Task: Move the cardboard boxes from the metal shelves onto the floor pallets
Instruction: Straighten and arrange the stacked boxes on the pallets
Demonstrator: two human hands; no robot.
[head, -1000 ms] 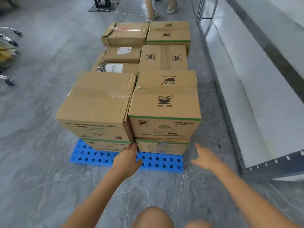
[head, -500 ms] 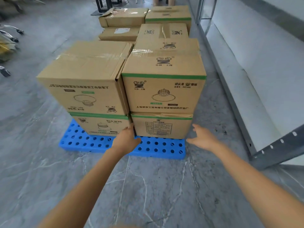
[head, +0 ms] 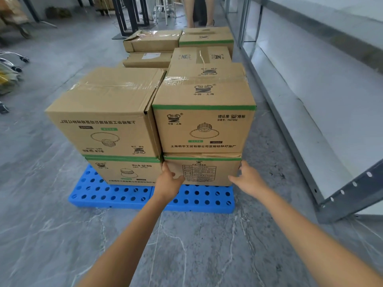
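Note:
A blue perforated floor pallet (head: 116, 195) carries two stacks of brown cardboard boxes with green bands. On the right, an upper box (head: 204, 129) sits on a lower right box (head: 205, 172). My left hand (head: 167, 183) grips that lower box at its left front edge, thumb on the front face. At the box's right front corner my right hand (head: 248, 181) holds it, fingers on the edge. The left stack has an upper left box (head: 103, 112) and a lower left box (head: 124, 172).
More boxes (head: 151, 41) lie in rows behind the stacks. A grey metal shelf (head: 348, 193) runs along the right. A person's legs (head: 199, 11) stand at the far end. Chair wheels (head: 14, 65) show at the left on the grey marble floor.
My view has dropped lower and come closer to the pallet. Both hands have moved forward from in front of the pallet onto the two front edges of the lower right box.

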